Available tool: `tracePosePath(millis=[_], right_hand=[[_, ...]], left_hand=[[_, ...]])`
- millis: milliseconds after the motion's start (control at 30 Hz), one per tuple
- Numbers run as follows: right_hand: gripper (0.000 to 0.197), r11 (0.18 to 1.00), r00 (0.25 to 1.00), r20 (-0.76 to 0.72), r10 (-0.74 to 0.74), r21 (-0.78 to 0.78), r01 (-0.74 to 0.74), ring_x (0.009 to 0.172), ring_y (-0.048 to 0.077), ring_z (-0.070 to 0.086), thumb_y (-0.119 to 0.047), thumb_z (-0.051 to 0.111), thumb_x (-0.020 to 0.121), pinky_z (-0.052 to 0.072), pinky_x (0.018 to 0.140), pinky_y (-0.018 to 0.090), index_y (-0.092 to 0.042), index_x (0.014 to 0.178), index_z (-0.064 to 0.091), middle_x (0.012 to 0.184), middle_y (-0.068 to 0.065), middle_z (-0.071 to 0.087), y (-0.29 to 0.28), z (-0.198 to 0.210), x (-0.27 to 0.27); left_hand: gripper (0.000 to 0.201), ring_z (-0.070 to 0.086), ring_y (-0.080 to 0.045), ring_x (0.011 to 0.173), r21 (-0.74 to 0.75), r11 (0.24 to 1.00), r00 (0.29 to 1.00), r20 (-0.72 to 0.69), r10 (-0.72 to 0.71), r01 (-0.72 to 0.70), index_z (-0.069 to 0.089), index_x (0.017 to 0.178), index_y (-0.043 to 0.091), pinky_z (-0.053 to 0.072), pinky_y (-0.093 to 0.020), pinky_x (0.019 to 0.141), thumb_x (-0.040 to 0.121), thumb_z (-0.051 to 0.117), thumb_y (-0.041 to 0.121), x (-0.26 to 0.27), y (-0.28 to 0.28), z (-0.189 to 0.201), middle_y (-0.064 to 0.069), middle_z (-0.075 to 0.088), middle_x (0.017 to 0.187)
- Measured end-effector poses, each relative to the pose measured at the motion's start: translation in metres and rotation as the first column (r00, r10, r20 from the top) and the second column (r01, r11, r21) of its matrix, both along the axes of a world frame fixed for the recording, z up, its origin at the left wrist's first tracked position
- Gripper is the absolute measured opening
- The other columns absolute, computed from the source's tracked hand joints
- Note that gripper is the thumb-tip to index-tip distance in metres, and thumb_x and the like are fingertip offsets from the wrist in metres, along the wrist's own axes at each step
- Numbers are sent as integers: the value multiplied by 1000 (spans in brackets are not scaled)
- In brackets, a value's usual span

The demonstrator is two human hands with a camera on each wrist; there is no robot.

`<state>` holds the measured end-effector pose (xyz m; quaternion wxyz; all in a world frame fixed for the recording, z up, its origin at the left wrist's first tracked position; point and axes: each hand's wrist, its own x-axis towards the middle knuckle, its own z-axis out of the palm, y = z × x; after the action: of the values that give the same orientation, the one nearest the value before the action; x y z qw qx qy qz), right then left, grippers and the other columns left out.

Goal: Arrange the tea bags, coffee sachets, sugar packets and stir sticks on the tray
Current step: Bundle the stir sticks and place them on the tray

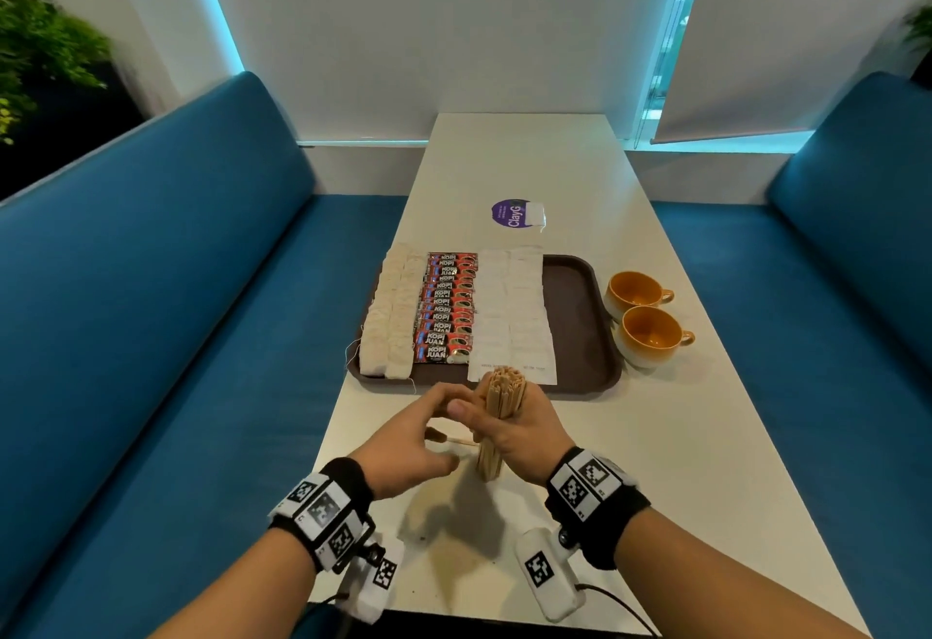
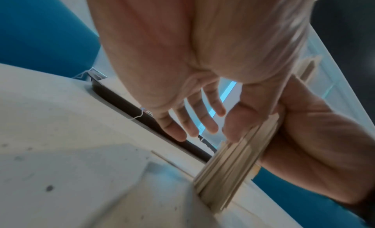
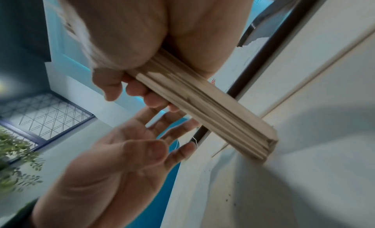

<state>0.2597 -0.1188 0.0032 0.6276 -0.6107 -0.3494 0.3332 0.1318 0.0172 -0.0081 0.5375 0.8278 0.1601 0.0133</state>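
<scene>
My right hand (image 1: 509,429) grips a bundle of wooden stir sticks (image 1: 497,416) held upright, its lower end on the white table (image 1: 655,437) just in front of the brown tray (image 1: 580,316). The bundle (image 2: 229,172) (image 3: 205,109) shows in both wrist views. My left hand (image 1: 418,432) hovers beside it with fingers straight, holding nothing. One loose stick (image 1: 456,439) lies on the table between the hands. On the tray lie rows of tea bags (image 1: 393,310), red coffee sachets (image 1: 446,310) and white sugar packets (image 1: 512,316); its right part is bare.
Two orange cups (image 1: 638,288) (image 1: 653,333) stand right of the tray. A purple round sticker (image 1: 509,214) with a white packet (image 1: 534,214) partly on it lies beyond the tray. Blue benches (image 1: 176,310) flank the narrow table on both sides.
</scene>
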Motion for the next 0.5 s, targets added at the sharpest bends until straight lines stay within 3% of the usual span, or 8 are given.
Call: tracePosePath(millis=[67,133,200,267,333,400,500], right_hand=[[25,1000,1000,1,2,-2,-2,62,13,61,-12,79,88,55,65,30,-24,68,70,62,-4,64,-1,-3,0],[21,1000,1000,-4,10,-1,-10,71,17,67,-12,78,88,61,75,39,-26,73,75,69,-3,69,0,-2,-1],[11,1000,999,-34,-18,-3,18,73,20,66,-15,80,87,60,73,41,-11,83,71,73,4,67,0,0,-1],[31,998,998,-28,-63,-13,62,70,20,60,-18,81,87,55,68,36,5,88,59,73,8,60,1,2,1],[32,998,997,33,-63,-15,64,70,17,59,-23,80,88,52,71,35,1,84,60,72,4,60,1,11,4],[26,999,996,86,-17,-28,19,71,13,63,-29,80,87,54,73,30,-10,81,64,71,-3,64,0,21,4],[32,1000,999,-29,23,4,-23,75,8,67,-41,86,77,54,72,23,-16,88,69,76,-7,70,-5,29,9]], left_hand=[[78,57,-3,123,-18,1000,1000,-18,2,-2,45,135,44,49,-30,102,76,73,3,0,-4,-6,29,58,126],[87,55,2,122,-53,999,1000,-13,-5,4,39,143,43,46,-19,100,76,80,4,4,-14,-12,28,56,132],[94,57,0,120,-73,997,1000,-18,-19,17,34,149,36,46,-12,95,76,87,10,13,-24,-14,16,56,139],[89,58,4,116,-114,993,1000,-14,-7,5,34,148,32,50,-12,90,80,85,6,24,-33,-10,9,57,138],[77,61,6,113,-138,990,998,67,9,0,40,141,32,57,-22,89,83,78,-3,34,-40,-2,11,60,129],[62,69,-8,103,-76,996,992,114,52,-43,51,126,39,62,-37,84,81,75,2,41,-39,2,3,68,114],[32,64,-10,68,-66,997,999,34,35,-33,60,109,33,54,-29,60,91,68,7,37,-36,6,0,67,86]])
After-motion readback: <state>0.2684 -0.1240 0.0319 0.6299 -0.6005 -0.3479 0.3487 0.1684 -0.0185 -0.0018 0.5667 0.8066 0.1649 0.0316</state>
